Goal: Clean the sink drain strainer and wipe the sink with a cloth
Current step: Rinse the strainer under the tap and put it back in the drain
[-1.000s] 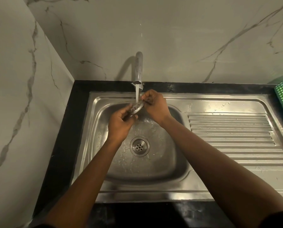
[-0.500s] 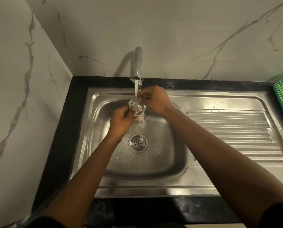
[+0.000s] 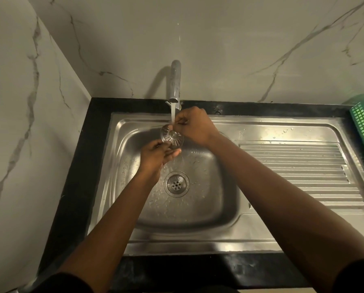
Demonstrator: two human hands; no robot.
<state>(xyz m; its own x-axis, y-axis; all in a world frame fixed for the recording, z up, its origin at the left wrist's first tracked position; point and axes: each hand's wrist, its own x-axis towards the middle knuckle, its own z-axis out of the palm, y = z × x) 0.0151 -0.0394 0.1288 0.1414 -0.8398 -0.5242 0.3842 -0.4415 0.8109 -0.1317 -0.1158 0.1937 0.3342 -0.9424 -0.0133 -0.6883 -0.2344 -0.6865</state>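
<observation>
Marble walls [image 3: 261, 49] meet a black counter [image 3: 79, 166] around the wet steel sink [image 3: 198, 210], where the tap [image 3: 175, 81] runs. Fingers of the left hand [image 3: 157, 154] hold the strainer [image 3: 172, 138] just above them, under the water [image 3: 173, 113]. The right hand [image 3: 194, 125] curls its fingers just beside the strainer; whether they pinch it, I cannot tell.

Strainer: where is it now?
Head view, centre-left: the strainer is under the faucet stream, held between the left hand and right hand, above the drain.

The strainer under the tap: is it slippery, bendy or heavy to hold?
Probably slippery: water from the tap runs over the strainer, so it is wet. Likely stiff: it looks like slotted metal and holds its bowl shape in the left hand. Seemingly light, being small and thin.
</observation>
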